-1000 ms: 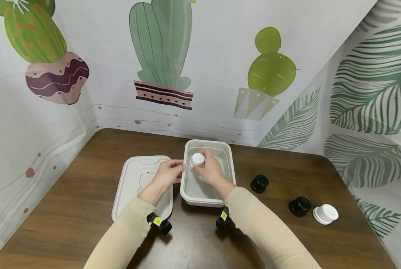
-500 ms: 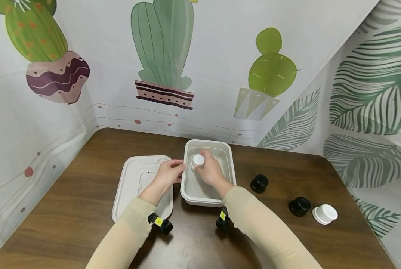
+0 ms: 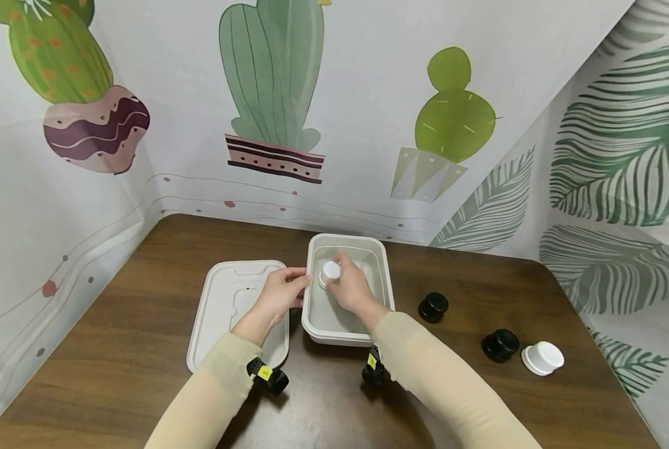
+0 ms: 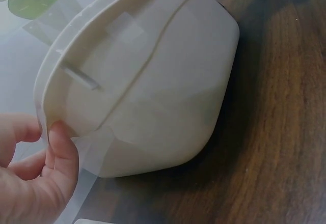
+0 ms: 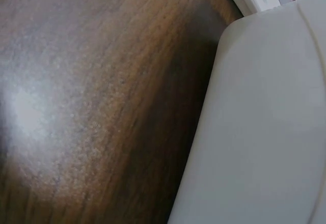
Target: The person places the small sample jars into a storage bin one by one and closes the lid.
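Note:
My right hand (image 3: 352, 288) reaches inside the pale rectangular plastic bin (image 3: 389, 274). Thumb and fingers pinch a small white round cap-like piece (image 3: 331, 271), with a wider rim at its base, low in the bin's left half. On the bin's left side, my left hand (image 3: 280, 290) holds the rim. The left wrist view shows that hand (image 4: 38, 175) with thumb and fingers on either side of the rim, near a corner. In the right wrist view only the bin's outer wall (image 5: 260, 112) and the table show; the right hand's grip is hidden there.
Left of the bin, a flat pale lid (image 3: 213, 312) lies on the brown wooden table (image 3: 121, 324), partly under the left forearm. To the right stand a black round piece (image 3: 433, 307), another black piece (image 3: 500, 345) and a white piece (image 3: 543, 358). A patterned wall cloth (image 3: 362, 125) rises behind.
The white cap-like piece has moved slightly down and toward me inside the bin, the right hand staying with it. The left hand keeps its place on the rim.

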A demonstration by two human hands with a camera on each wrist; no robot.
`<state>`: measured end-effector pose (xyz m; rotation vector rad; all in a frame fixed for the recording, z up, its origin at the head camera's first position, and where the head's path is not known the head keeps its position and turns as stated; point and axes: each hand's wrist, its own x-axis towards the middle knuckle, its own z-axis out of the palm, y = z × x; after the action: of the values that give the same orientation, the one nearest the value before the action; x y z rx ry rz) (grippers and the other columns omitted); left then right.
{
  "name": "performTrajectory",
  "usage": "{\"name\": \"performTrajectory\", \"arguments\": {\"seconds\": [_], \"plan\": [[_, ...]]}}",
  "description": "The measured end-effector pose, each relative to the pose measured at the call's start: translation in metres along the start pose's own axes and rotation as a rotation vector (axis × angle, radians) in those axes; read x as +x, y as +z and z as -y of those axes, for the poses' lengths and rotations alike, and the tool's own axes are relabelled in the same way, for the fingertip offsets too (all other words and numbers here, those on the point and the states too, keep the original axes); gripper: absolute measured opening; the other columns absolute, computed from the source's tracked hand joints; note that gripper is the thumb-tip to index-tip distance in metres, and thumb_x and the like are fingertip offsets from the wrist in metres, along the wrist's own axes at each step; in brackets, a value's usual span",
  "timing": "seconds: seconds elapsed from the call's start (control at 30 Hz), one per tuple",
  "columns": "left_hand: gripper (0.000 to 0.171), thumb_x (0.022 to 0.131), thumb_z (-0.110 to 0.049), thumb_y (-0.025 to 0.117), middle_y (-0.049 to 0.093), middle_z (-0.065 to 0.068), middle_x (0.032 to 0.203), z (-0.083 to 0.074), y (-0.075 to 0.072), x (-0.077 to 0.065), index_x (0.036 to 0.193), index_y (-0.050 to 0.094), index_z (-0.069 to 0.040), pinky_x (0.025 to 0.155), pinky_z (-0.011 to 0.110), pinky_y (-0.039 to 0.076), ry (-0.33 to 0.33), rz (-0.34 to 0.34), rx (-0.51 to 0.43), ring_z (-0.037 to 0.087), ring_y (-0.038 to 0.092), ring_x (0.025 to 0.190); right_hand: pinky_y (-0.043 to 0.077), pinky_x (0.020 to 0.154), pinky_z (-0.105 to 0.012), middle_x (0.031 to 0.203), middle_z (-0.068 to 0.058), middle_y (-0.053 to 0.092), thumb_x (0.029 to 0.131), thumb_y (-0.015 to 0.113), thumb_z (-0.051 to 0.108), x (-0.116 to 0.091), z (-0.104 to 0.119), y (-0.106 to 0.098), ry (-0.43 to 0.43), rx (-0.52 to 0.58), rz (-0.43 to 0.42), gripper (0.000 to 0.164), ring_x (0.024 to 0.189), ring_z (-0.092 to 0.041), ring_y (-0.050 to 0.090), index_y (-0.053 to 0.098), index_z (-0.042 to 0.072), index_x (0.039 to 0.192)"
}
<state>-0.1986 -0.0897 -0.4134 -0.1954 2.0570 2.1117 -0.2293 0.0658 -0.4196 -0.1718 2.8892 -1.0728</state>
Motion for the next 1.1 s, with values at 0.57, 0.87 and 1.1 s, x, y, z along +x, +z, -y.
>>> {"name": "performTrajectory", "arguments": {"seconds": [0.57,0.87,1.1], "plan": [[0.036,0.091,-0.008,0.056,0.062,0.017,0.098,0.0009,0.0011,0.0003,0.123,0.055,0.009,0.055,0.022,0.052,0.007,-0.008,-0.006,0.012,0.060,0.066,0.046,0.098,-0.042,0.124,-0.018,0.059,0.081,0.067,0.007,-0.0008,0.0001,0.0000,-0.053,-0.040,0.013,0.056,0.112,-0.031,0.058,0.043,0.008,0.132],[0.035,0.091,-0.009,0.056,0.062,0.014,0.097,0.0006,0.0010,0.0022,0.123,0.055,0.007,0.056,0.022,0.052,-0.013,-0.009,-0.008,0.012,0.061,0.070,0.046,0.098,-0.041,0.125,-0.018,0.059,0.079,0.070,0.009,-0.0012,-0.0002,-0.0018,-0.079,-0.047,0.012,0.060,0.113,-0.030,0.057,0.044,0.007,0.133],[0.035,0.092,-0.009,0.056,0.062,0.018,0.103,-0.0026,0.0010,0.0010,0.123,0.055,0.006,0.056,0.021,0.052,-0.021,-0.007,-0.006,0.013,0.061,0.071,0.045,0.099,-0.042,0.131,-0.016,0.055,0.078,0.075,0.019,-0.0037,0.0026,-0.0049,-0.065,-0.029,0.026,0.072,0.116,-0.030,0.055,0.039,0.008,0.139]]}}
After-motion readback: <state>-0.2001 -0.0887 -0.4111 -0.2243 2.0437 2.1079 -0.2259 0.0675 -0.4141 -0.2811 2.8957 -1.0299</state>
